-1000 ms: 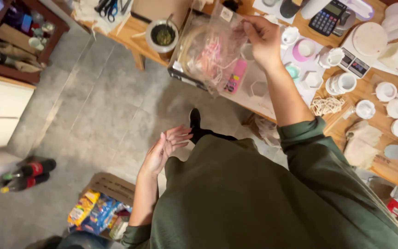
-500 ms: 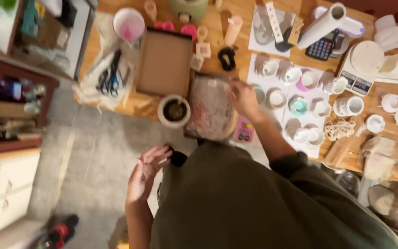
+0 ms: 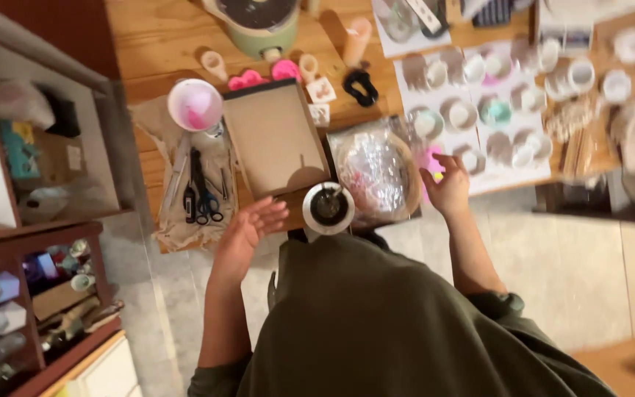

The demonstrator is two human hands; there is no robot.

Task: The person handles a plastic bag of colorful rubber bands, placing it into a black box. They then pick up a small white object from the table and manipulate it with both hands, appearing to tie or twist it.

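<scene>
Crinkled clear bag (image 3: 376,173) (blurred) | right hand (image 3: 447,187) seemingly touching | left hand (image 3: 248,234) open

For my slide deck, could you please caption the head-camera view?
Right hand rests on a clear plastic bag; open left hand nears a white cup at the wooden table.

floor: grey tile (image 3: 589,272) | wooden table (image 3: 156,44) | wooden shelf unit (image 3: 31,242) at left

A wooden table (image 3: 156,44) carries everything. At its centre lies a flat brown cardboard tray (image 3: 273,136); at nine o'clock, a cloth (image 3: 157,213) with scissors (image 3: 203,195); at six, a white cup (image 3: 328,207); at three, white sheets (image 3: 490,176) bearing small white cups (image 3: 472,70).
</scene>
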